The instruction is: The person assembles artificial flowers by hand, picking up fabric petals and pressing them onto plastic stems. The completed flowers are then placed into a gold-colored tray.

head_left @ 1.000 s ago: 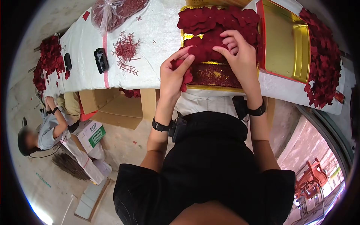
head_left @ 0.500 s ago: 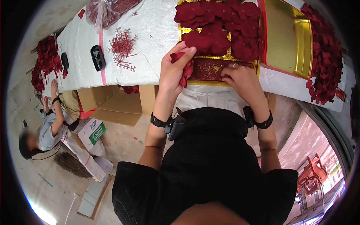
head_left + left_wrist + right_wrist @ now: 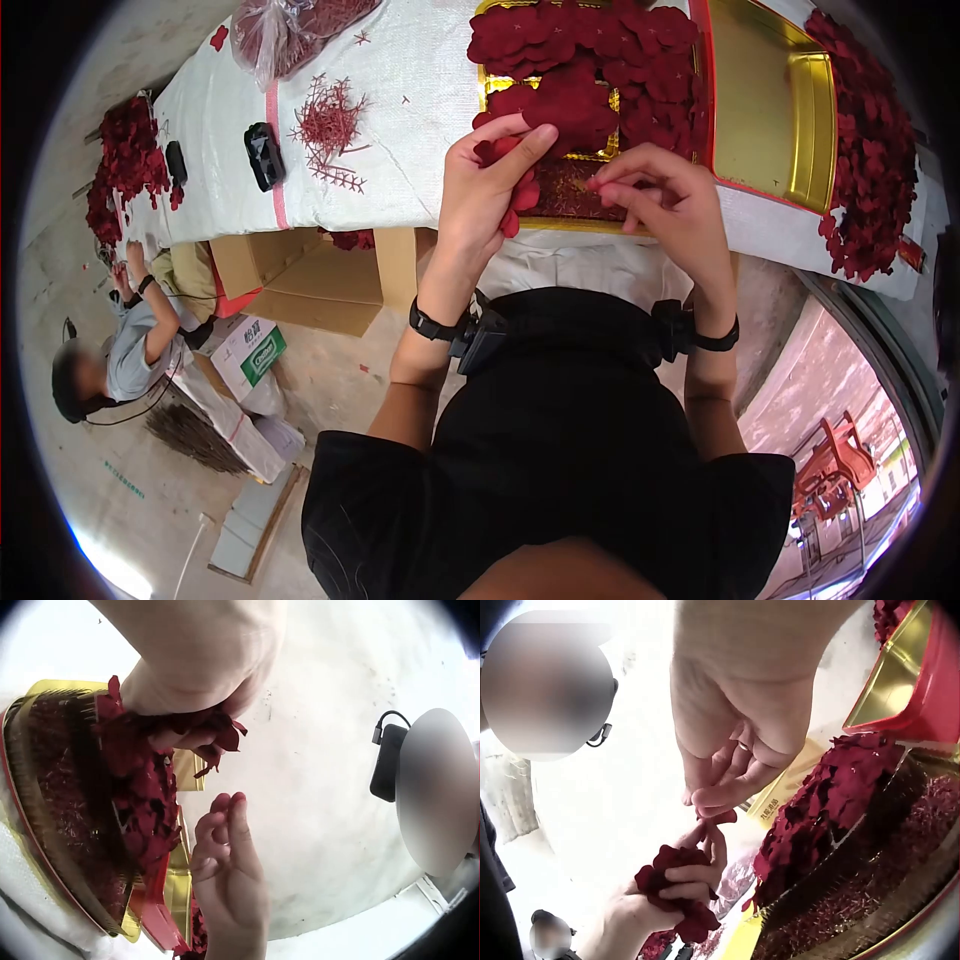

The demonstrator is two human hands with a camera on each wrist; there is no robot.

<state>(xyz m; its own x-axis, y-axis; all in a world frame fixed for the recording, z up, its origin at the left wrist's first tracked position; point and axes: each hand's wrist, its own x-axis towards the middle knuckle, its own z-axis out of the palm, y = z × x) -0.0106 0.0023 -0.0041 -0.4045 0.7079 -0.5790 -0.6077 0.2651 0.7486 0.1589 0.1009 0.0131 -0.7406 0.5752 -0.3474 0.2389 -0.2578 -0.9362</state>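
Note:
Several dark red flower-shaped petal pieces (image 3: pixel 522 200) are gripped in my left hand (image 3: pixel 472 195), some tucked under its curled fingers. Its thumb points up toward the petal heap (image 3: pixel 572 115) in a gold tray (image 3: pixel 612 105). My right hand (image 3: pixel 680 205) is close by on the right, over the tray's near compartment. Thumb and forefinger are brought together on a tiny red bit (image 3: pixel 592 184), mostly hidden by the fingertips. In the right wrist view those fingertips overlap a petal (image 3: pixel 724 817) at the left hand's fingers. Fine dark red bits (image 3: pixel 565 190) with yellow specks fill the near compartment.
A red box with gold lining (image 3: pixel 755 110) stands right of the tray, with a petal pile (image 3: pixel 870 150) beyond. To the left lie thin red sprigs (image 3: pixel 330 115), a black object (image 3: pixel 263 157) and a plastic bag (image 3: pixel 285 40). Another person (image 3: pixel 135 330) works at far left.
My right hand has moved from over the petal heap down to the near compartment, then lifted a little with fingertips together. My left hand has shifted slightly right, still holding petals.

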